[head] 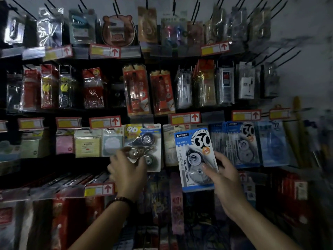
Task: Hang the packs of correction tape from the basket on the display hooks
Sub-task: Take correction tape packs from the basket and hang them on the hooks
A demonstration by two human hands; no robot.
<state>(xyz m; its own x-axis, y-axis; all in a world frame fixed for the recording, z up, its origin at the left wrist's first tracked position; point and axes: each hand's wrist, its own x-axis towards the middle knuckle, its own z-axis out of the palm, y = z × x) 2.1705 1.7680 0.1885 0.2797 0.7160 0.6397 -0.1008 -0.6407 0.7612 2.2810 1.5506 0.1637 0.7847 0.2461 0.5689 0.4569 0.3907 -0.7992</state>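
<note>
My right hand (222,175) pinches a blue-and-white correction tape pack (195,156) marked "30" by its lower right side, upright in front of the display wall. My left hand (127,170) grips the lower left of a multi-pack of correction tape (146,141) with a yellow "96" header, which hangs at the third row of hooks. To the right hang several matching blue "30" packs (241,143) on hooks. The basket is out of view.
Rows of black display hooks (288,55) carry pens, leads and sticky notes (87,143), with red-and-yellow price tags (185,118) below each row. A few bare hooks stick out at the upper right. Red-packaged goods (59,222) fill the lowest row.
</note>
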